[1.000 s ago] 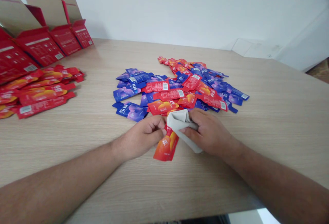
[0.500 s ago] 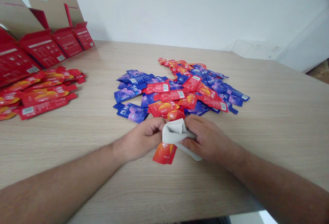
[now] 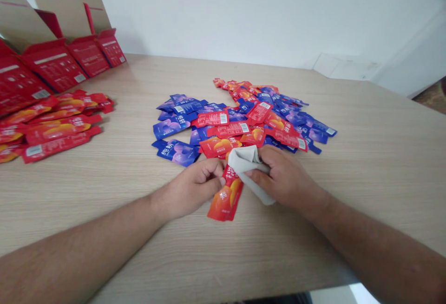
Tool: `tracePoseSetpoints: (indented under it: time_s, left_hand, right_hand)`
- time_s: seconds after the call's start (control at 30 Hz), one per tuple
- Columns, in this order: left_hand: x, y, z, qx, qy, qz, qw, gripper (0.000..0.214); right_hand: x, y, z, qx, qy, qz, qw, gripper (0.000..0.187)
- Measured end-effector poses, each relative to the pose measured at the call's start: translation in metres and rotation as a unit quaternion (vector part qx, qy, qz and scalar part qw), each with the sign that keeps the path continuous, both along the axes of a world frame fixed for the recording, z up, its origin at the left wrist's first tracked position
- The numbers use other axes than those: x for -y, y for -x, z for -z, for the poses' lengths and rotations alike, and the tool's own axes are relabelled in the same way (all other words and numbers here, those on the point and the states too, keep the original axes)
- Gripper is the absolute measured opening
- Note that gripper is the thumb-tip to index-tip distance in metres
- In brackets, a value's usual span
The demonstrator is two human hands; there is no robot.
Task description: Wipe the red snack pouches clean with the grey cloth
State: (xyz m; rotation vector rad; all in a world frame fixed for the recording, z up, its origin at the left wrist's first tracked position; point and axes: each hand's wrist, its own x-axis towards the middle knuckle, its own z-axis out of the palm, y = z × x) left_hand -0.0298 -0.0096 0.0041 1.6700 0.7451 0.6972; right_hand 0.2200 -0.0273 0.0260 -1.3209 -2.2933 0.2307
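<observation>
My left hand (image 3: 200, 184) pinches the left edge of a red and orange sachet (image 3: 226, 199), which hangs slanting over the near part of the table. A folded pale grey cloth (image 3: 249, 167) is gripped in my right hand (image 3: 284, 174), thumb on top. The cloth covers the sachet's upper end. Just beyond both hands lies a loose pile of sachets, some red (image 3: 230, 129), others blue with purple fruit pictures (image 3: 177, 151).
More red sachets (image 3: 62, 129) are stacked at the left of the wooden table (image 3: 139, 211). Behind them stands a row of red cartons (image 3: 55, 64) with raised flaps. A white wall (image 3: 223, 16) borders the far edge, with a white plate (image 3: 344, 68) at back right.
The cloth has slid up and slightly right along the sachet, baring more of its front. My right hand moved with it, while my left hand keeps nearly the same place.
</observation>
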Motion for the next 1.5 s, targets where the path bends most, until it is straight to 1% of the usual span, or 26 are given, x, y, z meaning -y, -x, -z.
tracePoseSetpoints:
  time_s: [0.03, 0.17, 0.2, 0.23, 0.37, 0.4, 0.53, 0.57, 0.6, 0.7, 0.73, 0.77, 0.87, 0.93, 1.07, 1.1, 1.13, 1.23, 1.27, 1.3, 1.33, 1.43, 1.47, 1.5]
  left_hand:
    - [0.000, 0.000, 0.000, 0.000, 0.001, 0.002, 1.000, 0.019]
    - [-0.001, 0.000, -0.001, -0.007, 0.004, 0.011, 1.000, 0.020]
    - [-0.001, 0.000, -0.001, -0.008, 0.004, 0.008, 1.000, 0.020]
    - [-0.001, 0.000, -0.001, -0.006, 0.004, 0.006, 1.000, 0.020]
    - [-0.001, 0.000, 0.000, 0.001, 0.006, 0.005, 1.000, 0.017]
    - [0.000, 0.000, 0.000, 0.001, 0.005, 0.004, 1.000, 0.017]
    - [0.001, 0.000, 0.000, 0.005, 0.006, -0.003, 1.000, 0.023]
    - [0.001, 0.000, 0.000, 0.005, 0.007, -0.005, 1.000, 0.024]
    - [0.000, 0.000, 0.001, 0.007, 0.008, -0.005, 1.000, 0.023]
    - [-0.001, -0.001, 0.001, 0.017, 0.008, -0.001, 1.000, 0.019]
    - [-0.001, -0.001, 0.001, 0.018, 0.007, 0.001, 1.000, 0.019]
    - [-0.001, -0.002, 0.000, 0.018, 0.004, 0.001, 1.000, 0.019]
    - [0.000, -0.002, -0.002, 0.013, 0.002, -0.007, 1.000, 0.021]
    - [0.001, -0.003, -0.004, 0.009, 0.012, -0.019, 1.000, 0.020]
    - [0.001, -0.003, -0.004, -0.002, 0.019, -0.037, 0.999, 0.018]
    - [0.001, -0.003, -0.004, -0.002, 0.021, -0.039, 0.999, 0.017]
    - [0.001, -0.003, -0.004, -0.003, 0.023, -0.043, 0.999, 0.017]
    - [0.001, -0.004, -0.002, -0.006, 0.029, -0.060, 0.998, 0.018]
    - [0.001, -0.004, -0.001, -0.007, 0.031, -0.063, 0.998, 0.018]
    - [0.001, -0.004, -0.001, -0.007, 0.033, -0.063, 0.997, 0.019]
    - [0.002, -0.005, -0.001, -0.006, 0.035, -0.062, 0.997, 0.019]
    - [0.002, -0.005, -0.002, -0.001, 0.042, -0.067, 0.997, 0.018]
    - [0.002, -0.006, -0.002, 0.001, 0.043, -0.071, 0.997, 0.018]
    - [0.002, -0.006, -0.003, 0.001, 0.043, -0.076, 0.996, 0.018]
  right_hand:
    - [0.001, 0.001, 0.000, 0.001, 0.004, -0.007, 1.000, 0.023]
    - [0.008, 0.005, -0.003, 0.017, 0.047, -0.085, 0.995, 0.016]
    - [0.008, 0.005, -0.004, 0.019, 0.053, -0.092, 0.994, 0.015]
    - [0.009, 0.005, -0.004, 0.021, 0.053, -0.089, 0.994, 0.015]
    - [0.007, 0.005, -0.004, 0.021, 0.027, -0.034, 0.999, 0.019]
    - [0.008, 0.005, -0.004, 0.019, 0.029, -0.036, 0.999, 0.019]
    - [0.013, 0.008, -0.005, 0.028, 0.074, -0.112, 0.991, 0.012]
    - [0.014, 0.009, -0.006, 0.030, 0.080, -0.120, 0.989, 0.011]
    - [0.014, 0.009, -0.006, 0.030, 0.080, -0.113, 0.990, 0.011]
    - [0.012, 0.007, -0.006, 0.020, 0.055, -0.054, 0.997, 0.014]
    - [0.011, 0.007, -0.006, 0.017, 0.052, -0.044, 0.998, 0.015]
    - [0.011, 0.007, -0.006, 0.016, 0.055, -0.046, 0.997, 0.015]
    - [0.014, 0.009, -0.007, 0.026, 0.095, -0.103, 0.990, 0.016]
    - [0.015, 0.009, -0.007, 0.030, 0.106, -0.120, 0.987, 0.017]
    - [0.014, 0.008, -0.007, 0.009, 0.067, -0.061, 0.996, 0.016]
    - [0.014, 0.008, -0.007, 0.008, 0.063, -0.058, 0.996, 0.016]
    - [0.015, 0.009, -0.007, 0.011, 0.065, -0.071, 0.995, 0.016]
    - [0.019, 0.012, -0.007, 0.035, 0.087, -0.154, 0.984, 0.014]
    - [0.021, 0.013, -0.007, 0.042, 0.091, -0.172, 0.980, 0.014]
    - [0.021, 0.014, -0.007, 0.043, 0.090, -0.174, 0.980, 0.013]
    - [0.022, 0.014, -0.007, 0.040, 0.087, -0.162, 0.982, 0.013]
    - [0.020, 0.013, -0.006, 0.014, 0.072, -0.093, 0.993, 0.015]
    - [0.020, 0.013, -0.005, 0.010, 0.071, -0.085, 0.994, 0.016]
    - [0.020, 0.013, -0.004, 0.013, 0.073, -0.093, 0.993, 0.015]
